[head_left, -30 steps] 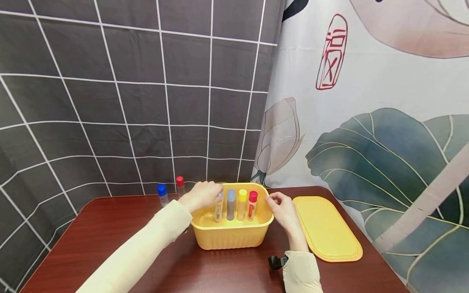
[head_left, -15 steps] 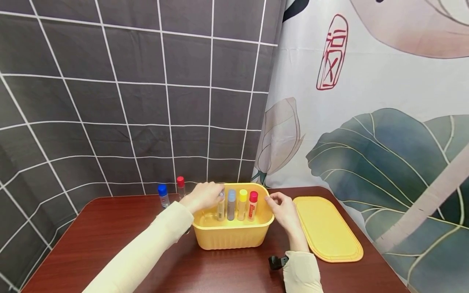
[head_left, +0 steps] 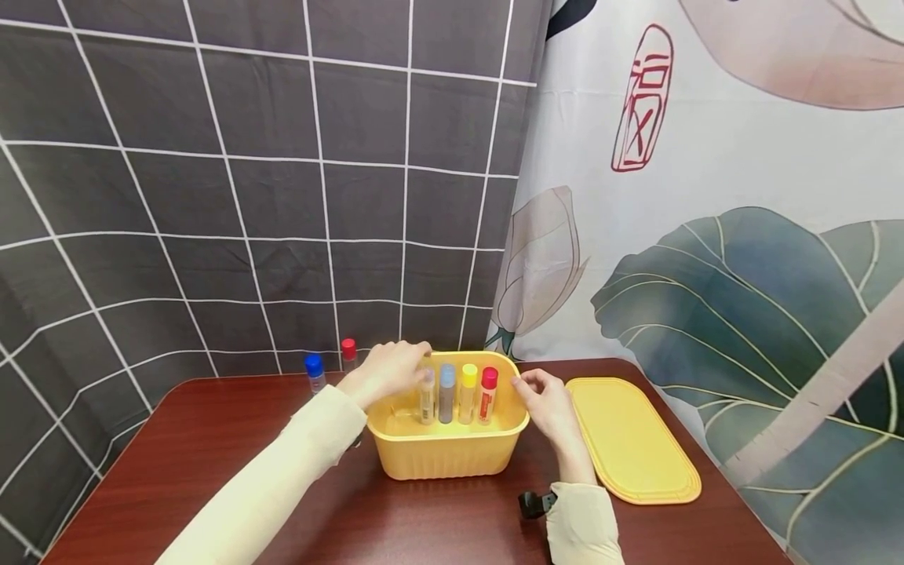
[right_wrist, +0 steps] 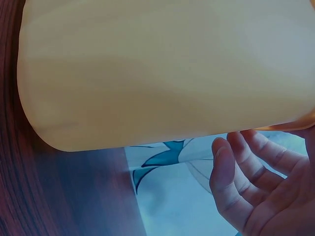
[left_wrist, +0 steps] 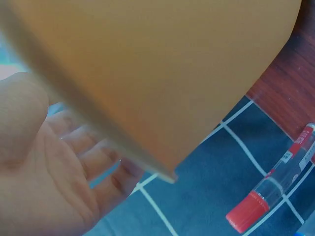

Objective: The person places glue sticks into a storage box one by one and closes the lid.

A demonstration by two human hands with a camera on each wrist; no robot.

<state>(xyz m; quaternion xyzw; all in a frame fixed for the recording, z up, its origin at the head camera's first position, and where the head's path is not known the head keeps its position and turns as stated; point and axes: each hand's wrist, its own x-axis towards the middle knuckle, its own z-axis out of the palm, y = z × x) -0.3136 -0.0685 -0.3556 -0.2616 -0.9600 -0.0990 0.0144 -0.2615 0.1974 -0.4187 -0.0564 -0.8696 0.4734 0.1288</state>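
Note:
A yellow plastic box (head_left: 448,459) stands on the table. Inside it, upright in a row, are a pale-capped clear tube (head_left: 427,406), a tube with a grey-blue cap (head_left: 446,400), a yellow-capped tube (head_left: 467,402) and a red-capped tube (head_left: 486,403). Over the box's left end, beside the pale-capped tube, is my left hand (head_left: 391,369). The left wrist view shows this hand (left_wrist: 54,172) with fingers loosely spread past the rim, gripping nothing. My right hand (head_left: 552,408) holds the box's right rim with bent thumb and fingertips; the box wall (right_wrist: 162,73) hides some fingertips.
Left of the box, at the table's back edge, stand a blue-capped tube (head_left: 315,373) and a red-capped clear tube (left_wrist: 280,179). A yellow lid (head_left: 636,439) lies flat to the right. Behind the table hang a dark grid curtain (head_left: 268,196) and a lotus-print cloth (head_left: 565,157).
My left hand has let go of the pale-capped tube and moved slightly up and left; the tube now stands upright in the row. My right hand stays at the rim.

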